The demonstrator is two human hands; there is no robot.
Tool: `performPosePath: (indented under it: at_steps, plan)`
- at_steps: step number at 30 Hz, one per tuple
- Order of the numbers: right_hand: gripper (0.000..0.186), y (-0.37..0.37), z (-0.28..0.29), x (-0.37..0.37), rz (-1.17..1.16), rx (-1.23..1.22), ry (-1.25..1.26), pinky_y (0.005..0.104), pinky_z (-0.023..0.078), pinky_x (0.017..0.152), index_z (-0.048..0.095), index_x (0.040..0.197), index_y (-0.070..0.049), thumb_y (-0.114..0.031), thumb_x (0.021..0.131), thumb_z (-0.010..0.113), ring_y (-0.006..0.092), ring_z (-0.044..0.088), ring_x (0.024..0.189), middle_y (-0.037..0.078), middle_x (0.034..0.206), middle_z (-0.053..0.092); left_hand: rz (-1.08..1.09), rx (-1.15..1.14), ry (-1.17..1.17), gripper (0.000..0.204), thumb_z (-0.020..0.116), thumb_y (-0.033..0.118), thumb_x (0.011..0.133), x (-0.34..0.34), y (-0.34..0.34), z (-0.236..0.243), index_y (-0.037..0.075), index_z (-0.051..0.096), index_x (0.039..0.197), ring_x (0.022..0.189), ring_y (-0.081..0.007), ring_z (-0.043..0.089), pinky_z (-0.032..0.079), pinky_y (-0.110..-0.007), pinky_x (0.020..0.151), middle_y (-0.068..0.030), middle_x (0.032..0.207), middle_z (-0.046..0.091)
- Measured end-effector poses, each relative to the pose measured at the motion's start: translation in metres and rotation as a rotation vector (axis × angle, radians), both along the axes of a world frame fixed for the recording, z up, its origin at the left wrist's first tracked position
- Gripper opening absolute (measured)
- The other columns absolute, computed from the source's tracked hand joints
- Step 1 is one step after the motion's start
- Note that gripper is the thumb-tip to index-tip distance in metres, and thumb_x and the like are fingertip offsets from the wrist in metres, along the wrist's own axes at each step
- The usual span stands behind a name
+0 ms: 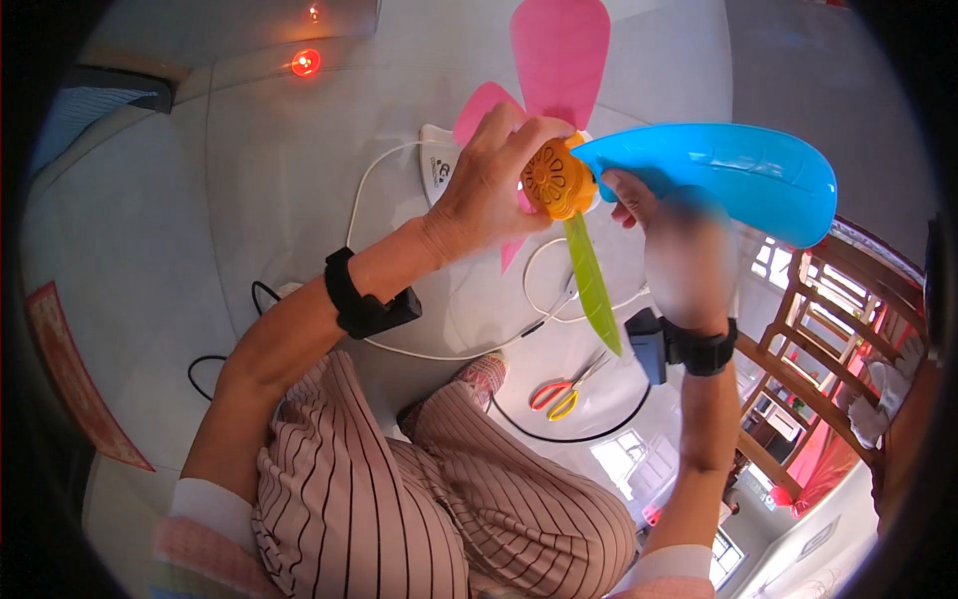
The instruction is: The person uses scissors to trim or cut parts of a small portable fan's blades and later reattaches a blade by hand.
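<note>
A small fan with an orange hub [555, 180] is held up in front of me. My left hand [486, 178] is closed round the hub from the left. Large pink blades [561, 60] stick out above and behind that hand, and a narrow green blade [593, 285] points down. To the right spreads a wide blue blade [728, 175], its narrow end meeting the hub. My right hand [679, 245] pinches the blue blade near that end; its palm is smeared in the picture. Partly behind my left hand is the fan's white base [436, 165].
A white cord [419, 354] loops over the pale tiled floor. Scissors with red and yellow handles [567, 392] lie below the fan, by a black cable [564, 439]. At the right stands a wooden chair [798, 349]; a red light [306, 63] glows at the far left.
</note>
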State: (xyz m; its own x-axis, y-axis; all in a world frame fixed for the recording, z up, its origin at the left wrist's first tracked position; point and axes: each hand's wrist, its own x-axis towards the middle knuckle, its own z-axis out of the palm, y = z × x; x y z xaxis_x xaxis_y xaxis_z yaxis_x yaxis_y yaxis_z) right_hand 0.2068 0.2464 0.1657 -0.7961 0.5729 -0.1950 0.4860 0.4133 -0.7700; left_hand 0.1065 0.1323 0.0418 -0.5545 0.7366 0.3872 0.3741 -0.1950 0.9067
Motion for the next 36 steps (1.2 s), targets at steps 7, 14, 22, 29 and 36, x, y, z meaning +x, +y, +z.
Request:
performPosePath:
  at_steps: [7, 14, 22, 29, 36]
  plan:
    - [0.018, -0.013, -0.008, 0.004, -0.276, -0.143, 0.118, 0.0229, 0.048, 0.048, 0.063, 0.091, -0.004, -0.01, 0.077, 0.071, 0.0125, 0.06, 0.055, 0.007, 0.075, 0.064, 0.023, -0.043, -0.007, 0.074, 0.085, 0.011, 0.05, 0.004, 0.001, 0.004, 0.018, 0.047, 0.113, 0.089, -0.0243, 0.048, 0.044, -0.034, 0.073, -0.008, 0.092, 0.043]
    - [0.02, -0.015, -0.004, 0.011, -0.324, -0.211, 0.157, 0.0246, 0.048, 0.049, 0.059, 0.092, -0.003, -0.011, 0.076, 0.07, 0.0143, 0.059, 0.055, 0.008, 0.076, 0.063, -0.028, -0.029, -0.055, 0.071, 0.083, 0.007, 0.048, 0.005, -0.006, 0.012, 0.017, 0.05, 0.11, 0.089, -0.0253, 0.047, 0.044, -0.035, 0.074, -0.0088, 0.092, 0.043]
    - [0.013, -0.027, 0.031, 0.049, -0.417, -0.324, 0.167, 0.0233, 0.049, 0.051, 0.064, 0.091, -0.001, -0.004, 0.078, 0.067, 0.013, 0.059, 0.056, 0.008, 0.077, 0.065, -0.128, -0.091, 0.035, 0.067, 0.076, 0.002, 0.05, 0.019, -0.024, 0.057, 0.013, 0.053, 0.112, 0.087, -0.0299, 0.046, 0.043, -0.037, 0.073, -0.0121, 0.089, 0.04]
    - [0.013, -0.042, 0.012, 0.093, -0.541, -0.496, 0.233, 0.024, 0.048, 0.048, 0.063, 0.09, -0.003, -0.007, 0.079, 0.066, 0.0138, 0.059, 0.055, 0.008, 0.075, 0.065, -0.225, -0.174, 0.173, 0.07, 0.079, 0.006, 0.045, 0.038, -0.035, 0.062, 0.01, 0.054, 0.111, 0.082, -0.0269, 0.047, 0.042, -0.034, 0.068, -0.0103, 0.089, 0.044]
    - [0.017, -0.052, -0.004, 0.119, -0.623, -0.648, 0.385, 0.024, 0.048, 0.049, 0.064, 0.094, -0.003, -0.005, 0.078, 0.068, 0.0132, 0.058, 0.055, 0.008, 0.079, 0.065, -0.356, -0.228, 0.321, 0.07, 0.076, 0.004, 0.045, 0.045, -0.028, 0.076, 0.009, 0.054, 0.111, 0.081, -0.0267, 0.047, 0.041, -0.034, 0.069, -0.0101, 0.087, 0.045]
